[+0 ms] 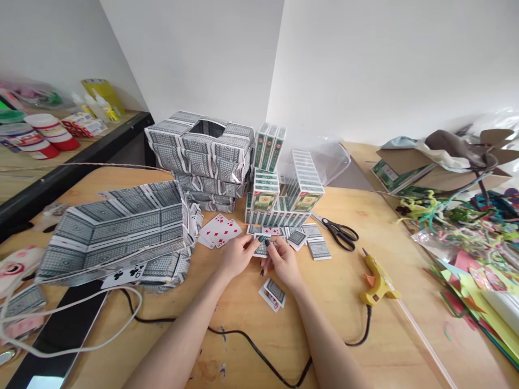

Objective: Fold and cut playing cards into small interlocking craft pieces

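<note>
Both my left hand [240,253] and my right hand [283,260] are closed on a patterned playing card [259,249], thumbs on top, at the middle of the table. Just below them lie two overlapping cards [273,294], one with a rounded picture side partly showing. To the left is a fan of red diamond cards [220,231]. More grey-backed cards [319,248] lie right of my hands. Behind them stands a stack of boxed card decks [279,218] in clear wrap. It is hidden whether my fingers hold more than one card.
A yellow glue gun [379,283] and black scissors [340,232] lie on the right. At left sit an open tray made of cards [121,229] and a card-covered box [198,148]. A black cable [251,337] crosses the front. Craft scraps [474,270] fill the right edge.
</note>
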{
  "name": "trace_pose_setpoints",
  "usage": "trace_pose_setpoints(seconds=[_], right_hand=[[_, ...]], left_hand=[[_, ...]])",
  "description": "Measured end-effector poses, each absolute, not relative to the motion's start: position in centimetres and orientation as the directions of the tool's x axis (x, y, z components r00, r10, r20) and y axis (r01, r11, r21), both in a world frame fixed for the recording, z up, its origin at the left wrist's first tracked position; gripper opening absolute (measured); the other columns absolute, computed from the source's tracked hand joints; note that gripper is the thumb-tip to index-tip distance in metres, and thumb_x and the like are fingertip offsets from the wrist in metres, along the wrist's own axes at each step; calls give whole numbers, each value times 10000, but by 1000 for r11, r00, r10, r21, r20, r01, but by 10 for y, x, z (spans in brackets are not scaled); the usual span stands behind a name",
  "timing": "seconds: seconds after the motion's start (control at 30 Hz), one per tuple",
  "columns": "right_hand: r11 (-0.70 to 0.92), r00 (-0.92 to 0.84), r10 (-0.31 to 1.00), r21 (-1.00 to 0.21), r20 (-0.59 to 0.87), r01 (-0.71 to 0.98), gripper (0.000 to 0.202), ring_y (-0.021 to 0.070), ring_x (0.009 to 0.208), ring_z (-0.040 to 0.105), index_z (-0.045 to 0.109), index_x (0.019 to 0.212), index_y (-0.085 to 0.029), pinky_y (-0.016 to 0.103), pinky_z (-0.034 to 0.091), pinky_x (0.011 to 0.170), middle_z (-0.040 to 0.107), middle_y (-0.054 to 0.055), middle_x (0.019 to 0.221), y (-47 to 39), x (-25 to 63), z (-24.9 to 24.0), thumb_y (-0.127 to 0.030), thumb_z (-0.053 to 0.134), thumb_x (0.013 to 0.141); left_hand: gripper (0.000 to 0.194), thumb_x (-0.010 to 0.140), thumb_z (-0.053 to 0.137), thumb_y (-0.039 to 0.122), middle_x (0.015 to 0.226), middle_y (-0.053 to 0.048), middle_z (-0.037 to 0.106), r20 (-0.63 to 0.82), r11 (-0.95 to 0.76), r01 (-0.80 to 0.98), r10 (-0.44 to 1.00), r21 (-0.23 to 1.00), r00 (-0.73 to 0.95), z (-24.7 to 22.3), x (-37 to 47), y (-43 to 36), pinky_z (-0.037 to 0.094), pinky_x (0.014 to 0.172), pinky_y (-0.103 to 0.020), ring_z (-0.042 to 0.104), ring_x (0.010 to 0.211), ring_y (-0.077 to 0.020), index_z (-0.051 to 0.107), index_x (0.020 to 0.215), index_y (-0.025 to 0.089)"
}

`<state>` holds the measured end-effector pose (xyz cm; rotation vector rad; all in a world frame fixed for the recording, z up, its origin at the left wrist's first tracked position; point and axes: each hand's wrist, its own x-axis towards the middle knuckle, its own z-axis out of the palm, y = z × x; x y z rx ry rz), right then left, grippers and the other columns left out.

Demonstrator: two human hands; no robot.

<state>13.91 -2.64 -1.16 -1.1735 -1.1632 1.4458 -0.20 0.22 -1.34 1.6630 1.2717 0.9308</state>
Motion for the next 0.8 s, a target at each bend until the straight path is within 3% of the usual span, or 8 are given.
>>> trace_pose_setpoints(seconds=[0.13, 0.4, 0.67, 0.8], right_hand=[[-139, -123, 984, -988, -130, -66, 329, 95, 282, 482, 430, 859, -208, 191, 360, 307, 530, -79, 460, -27, 139, -12, -524, 450, 770], [-162, -124, 980, -984, -153, -72, 345, 95, 276, 460, 440, 851, -198, 190, 337, 291, 511, -79, 437, -26, 141, -9, -533, 455, 769], [-287, -247, 939, -941, -240, -180, 339, 108, 281, 446, 458, 770, -212, 215, 328, 291, 542, -46, 448, -27, 143, -10, -550, 434, 770], [-310, -281, 923, -941, -263, -138, 415, 77, 206, 366, 428, 665, -193, 179, 243, 233, 498, -44, 355, -27, 144, -13, -595, 403, 764]], left_hand=[[353, 792, 428, 391, 474, 31, 423, 80, -190, 446, 964, 875, 254, -16, -1, 2, 241, 477, -217, 368, 486, -102, 468, 522, 168], [355, 803, 397, 383, 498, 41, 389, 32, -133, 345, 959, 929, 283, -7, 4, 0, 267, 493, -213, 348, 501, -93, 400, 525, 162], [340, 818, 376, 388, 549, 17, 470, -1, -76, 239, 953, 968, 304, -3, 11, -7, 329, 520, -216, 409, 547, -104, 466, 598, 145], [331, 822, 379, 391, 591, 13, 478, 6, -75, 221, 955, 972, 296, -5, 11, -7, 335, 538, -216, 411, 579, -105, 508, 656, 136]])
